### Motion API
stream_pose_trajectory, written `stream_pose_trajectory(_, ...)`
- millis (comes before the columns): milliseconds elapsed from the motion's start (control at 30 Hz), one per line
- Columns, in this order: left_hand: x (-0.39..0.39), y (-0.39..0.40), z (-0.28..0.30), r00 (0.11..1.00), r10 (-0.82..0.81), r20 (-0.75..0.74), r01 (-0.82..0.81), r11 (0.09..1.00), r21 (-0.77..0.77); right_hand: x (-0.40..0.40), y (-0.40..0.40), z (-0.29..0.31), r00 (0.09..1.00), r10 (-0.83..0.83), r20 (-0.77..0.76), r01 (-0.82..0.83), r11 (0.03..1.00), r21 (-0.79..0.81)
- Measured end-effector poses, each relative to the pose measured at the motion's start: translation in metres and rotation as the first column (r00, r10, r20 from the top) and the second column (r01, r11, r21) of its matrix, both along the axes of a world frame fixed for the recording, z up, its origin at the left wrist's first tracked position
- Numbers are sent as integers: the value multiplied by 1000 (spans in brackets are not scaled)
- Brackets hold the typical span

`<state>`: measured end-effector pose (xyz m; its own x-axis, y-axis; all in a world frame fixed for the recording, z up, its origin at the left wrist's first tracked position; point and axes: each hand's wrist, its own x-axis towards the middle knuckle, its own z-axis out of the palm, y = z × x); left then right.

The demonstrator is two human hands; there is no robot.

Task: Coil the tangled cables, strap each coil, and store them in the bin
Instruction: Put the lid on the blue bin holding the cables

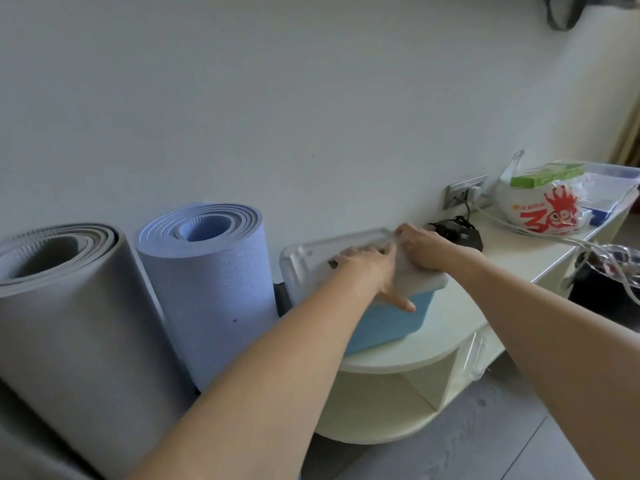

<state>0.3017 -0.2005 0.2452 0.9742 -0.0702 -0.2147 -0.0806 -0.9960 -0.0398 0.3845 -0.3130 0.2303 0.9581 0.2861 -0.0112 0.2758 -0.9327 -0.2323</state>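
Bin (391, 320): a blue box standing on the rounded end of a cream shelf (408, 351), its long axis running from lower left toward the upper right, along the wall. A translucent lid (311, 261) lies across its top, tilted slightly, the far edge close to the wall.

Both hands meet over the lid. The left hand (367, 271) lies flat across the lid's near side, fingers straight, thumb pointing down over the bin's front wall; it presses and does not grasp. The right hand (420, 245) sits at the lid's right corner with fingers curled over the edge; motion blur leaves it unclear whether they truly clamp the rim. Judged from this posture, the lid is either being seated or being pried up; the frame does not settle which.

Cables: a black bundle (457, 230) lies on the shelf just right of the bin, beside the right hand, which is therefore the nearer hand for any reach to it. White cables (540, 233) trail farther right, past a printed bag (540, 209) and a wall socket (465, 194). No strapped coil is visible, and the bin's contents are hidden.

Left of the bin stand a blue mat (214, 282) and a grey mat (79, 323), both rolled and leaning on the wall.
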Motion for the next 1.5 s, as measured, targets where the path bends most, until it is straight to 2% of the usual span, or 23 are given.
stream_pose_trajectory(67,6,-9,-1,999,37,-11,-36,997,69,4,2,-2,1000,-6,-19,7,998,56)
stream_pose_trajectory(167,12,-16,4,995,92,-49,-82,982,169,14,5,7,998,-15,-66,18,999,42)
stream_pose_trajectory(433,20,-17,4,989,96,-108,-75,981,181,30,0,-15,969,-14,-246,102,932,348)
stream_pose_trajectory(500,20,-13,3,993,67,-101,-51,987,150,34,-6,-22,950,-13,-313,161,878,451)
stream_pose_trajectory(567,21,-7,-1,995,55,-83,-46,993,110,36,-11,-26,898,-51,-436,327,742,585)
stream_pose_trajectory(633,21,-5,-3,996,58,-67,-52,994,95,34,-13,-27,867,-141,-477,452,623,638)
stream_pose_trajectory(700,20,-5,-4,997,58,-53,-52,992,112,37,-9,-23,874,-254,-414,476,623,621)
stream_pose_trajectory(767,20,-7,-6,998,55,-36,-50,991,122,39,-3,-19,891,-337,-304,453,698,555)
stream_pose_trajectory(867,17,-8,-8,998,62,-21,-59,989,134,31,3,-18,925,-342,-167,380,817,434)
stream_pose_trajectory(1033,18,-11,-11,997,80,-7,-79,990,120,23,2,-19,940,-337,-41,329,875,355)
stream_pose_trajectory(1100,20,-12,-13,998,58,-15,-57,997,53,20,1,-14,931,-366,0,347,884,313)
stream_pose_trajectory(1167,20,-8,-12,999,34,13,-33,992,-120,17,-3,-7,929,-364,74,345,920,188)
stream_pose_trajectory(1200,16,-1,-11,996,49,80,-33,980,-196,14,-1,-2,934,-337,121,325,939,114)
stream_pose_trajectory(1267,10,17,-10,942,183,281,-106,958,-267,10,11,11,948,-257,189,255,966,38)
stream_pose_trajectory(1300,6,27,-12,905,282,318,-191,938,-290,4,22,17,960,-212,183,211,977,26)
stream_pose_trajectory(1333,-4,34,-12,871,395,292,-298,898,-324,-3,34,20,974,-167,156,165,986,20)
stream_pose_trajectory(1367,-10,40,-16,828,519,213,-415,822,-391,-9,45,23,985,-143,97,143,990,8)
stream_pose_trajectory(1400,-15,45,-22,763,641,84,-525,690,-499,-12,54,21,989,-144,13,145,989,-22)
stream_pose_trajectory(1433,-20,47,-27,679,730,-76,-604,497,-624,-18,58,17,980,-183,-79,178,982,-66)
stream_pose_trajectory(1467,-22,49,-31,608,761,-228,-628,286,-723,-22,58,11,963,-227,-145,213,971,-109)
stream_pose_trajectory(1500,-25,49,-34,572,750,-331,-611,121,-782,-26,54,6,954,-237,-182,216,968,-127)
